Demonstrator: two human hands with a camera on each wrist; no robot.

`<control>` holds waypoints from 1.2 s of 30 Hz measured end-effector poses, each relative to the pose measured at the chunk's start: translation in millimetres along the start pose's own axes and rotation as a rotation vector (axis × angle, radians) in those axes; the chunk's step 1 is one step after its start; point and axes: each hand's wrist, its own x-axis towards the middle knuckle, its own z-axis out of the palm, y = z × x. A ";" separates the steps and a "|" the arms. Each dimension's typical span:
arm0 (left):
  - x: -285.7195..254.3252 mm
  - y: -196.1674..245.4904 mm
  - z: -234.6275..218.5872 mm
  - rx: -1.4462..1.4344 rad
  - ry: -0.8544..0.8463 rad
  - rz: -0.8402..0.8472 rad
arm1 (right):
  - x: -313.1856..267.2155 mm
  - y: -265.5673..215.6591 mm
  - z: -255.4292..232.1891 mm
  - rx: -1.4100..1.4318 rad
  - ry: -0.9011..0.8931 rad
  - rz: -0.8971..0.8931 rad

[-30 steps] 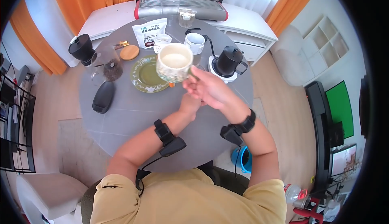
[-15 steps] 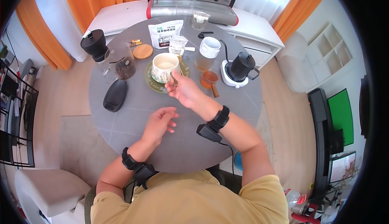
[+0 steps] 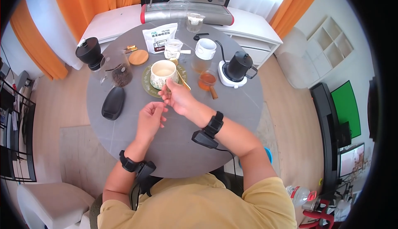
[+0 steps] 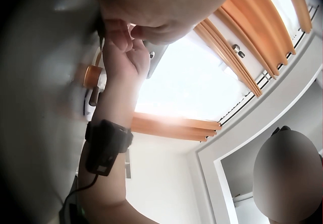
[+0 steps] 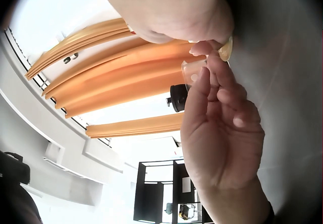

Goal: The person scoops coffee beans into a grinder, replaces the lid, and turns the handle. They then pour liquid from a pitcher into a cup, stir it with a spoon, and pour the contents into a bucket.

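A cream patterned cup (image 3: 159,80) stands upright on a green saucer (image 3: 148,87) with lettering round its rim. My right hand (image 3: 179,98) is at the near side of the cup, thumb and fingers gathered at the handle, which they mostly hide. A thin golden spoon (image 3: 184,81) lies along the saucer's right side. Just left of the right hand, my left hand (image 3: 149,120) hovers over the table, its fingers loosely bent and holding nothing. In the right wrist view the left hand (image 5: 222,138) shows an empty palm.
Right of the saucer stand a wooden-handled glass pitcher (image 3: 207,81) of amber liquid and a black kettle (image 3: 239,66). To the left are a black dish (image 3: 113,103), a glass jar of beans (image 3: 121,76) and a grinder (image 3: 88,54). A filter bag (image 3: 160,39) stands behind.
My right hand has lowered the cup from the air onto the saucer, moving left and towards me. My left hand drew apart from the right, then came close to it again.
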 end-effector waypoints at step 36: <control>64.3 7.8 21.7 1.137 0.338 0.573 | 18.6 -129.0 -78.6 -1.053 0.522 -0.940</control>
